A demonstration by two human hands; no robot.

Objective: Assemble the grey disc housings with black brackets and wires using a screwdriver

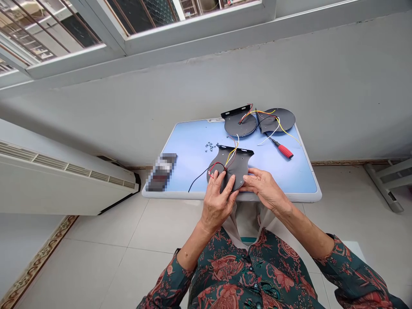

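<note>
A dark round plate with a slotted bracket at its far edge lies at the near edge of the blue-topped table. Yellow, white, red and black wires come out of its middle. My left hand rests on the plate's near left part, fingers spread over its surface beside the wires. At the plate's right rim, my right hand pinches the edge between thumb and fingers. Small screws lie scattered on the table, left of the bracket.
Two similar plates with wires, one at the back middle and one at the back right, stand close together. A red-handled screwdriver lies before them. A blurred flat object is at the table's left edge.
</note>
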